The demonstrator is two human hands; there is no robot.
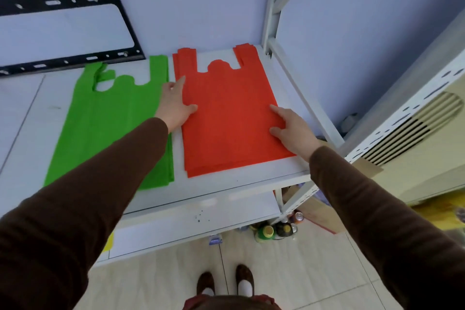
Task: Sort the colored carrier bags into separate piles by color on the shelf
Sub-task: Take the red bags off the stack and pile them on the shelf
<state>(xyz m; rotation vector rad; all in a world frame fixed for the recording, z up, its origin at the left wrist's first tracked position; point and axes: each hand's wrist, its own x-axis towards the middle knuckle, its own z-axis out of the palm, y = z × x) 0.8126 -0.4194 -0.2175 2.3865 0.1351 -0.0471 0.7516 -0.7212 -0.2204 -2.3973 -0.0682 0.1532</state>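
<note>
Carrier bags lie flat on the white shelf [251, 178] in two piles: the green pile [113, 128] on the left and the red pile [231, 118] just beside it on the right, a narrow strip of bare shelf between them. Both piles point their handles toward the far wall, which keeps them aligned and easy to compare. Stepped edges at the near end of the red pile show several bags stacked, not quite square.

Both hands rest on the red pile with fingers spread and flat, gripping nothing. The left hand [176, 106] presses along the pile's left edge, its fingers pointing far; the right hand [293, 131] presses near the right edge. Placed at opposite sides like this, they seem meant to smooth the top bag and nudge the stack into line, holding the thin material from sliding.

No unsorted bags show anywhere in view, so the sorting looks close to finished. A black metal bracket [70, 33] leans against the far wall behind the green pile, clear of both piles.
</note>
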